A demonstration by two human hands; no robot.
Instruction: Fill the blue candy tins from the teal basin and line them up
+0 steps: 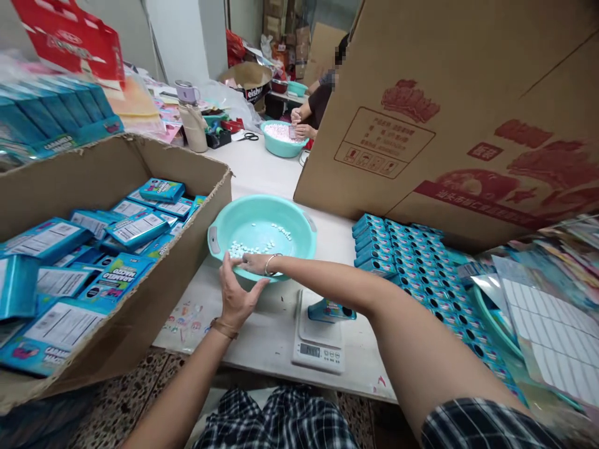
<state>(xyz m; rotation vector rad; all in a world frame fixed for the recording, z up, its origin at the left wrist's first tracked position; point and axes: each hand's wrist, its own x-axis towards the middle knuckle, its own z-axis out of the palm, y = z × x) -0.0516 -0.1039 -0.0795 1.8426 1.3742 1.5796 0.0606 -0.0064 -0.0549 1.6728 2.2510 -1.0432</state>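
Observation:
A turquoise plastic basin [262,209] with grey handle tabs stands before me, with small white candy-like pieces [239,248] loose inside, mostly on the near left. My right hand [255,263] reaches over the near rim, fingers stretched left beside the pieces; the fingertips are partly hidden. Just outside that rim is my left hand [238,299], thumb spread from its raised fingers, which are close to my right fingertips. A white digital scale [318,357] lies nearer me, bearing a small blue printed box [331,310]. Its display digits are hard to read.
An open carton [187,231] on the left holds blue packets. Rows of small blue boxes [407,255] line the right, before a tall cardboard box [449,125]. Beyond, a co-worker's hands [302,125] are at another basin [283,148]; scissors [249,136] and a tumbler [191,125] stand nearby.

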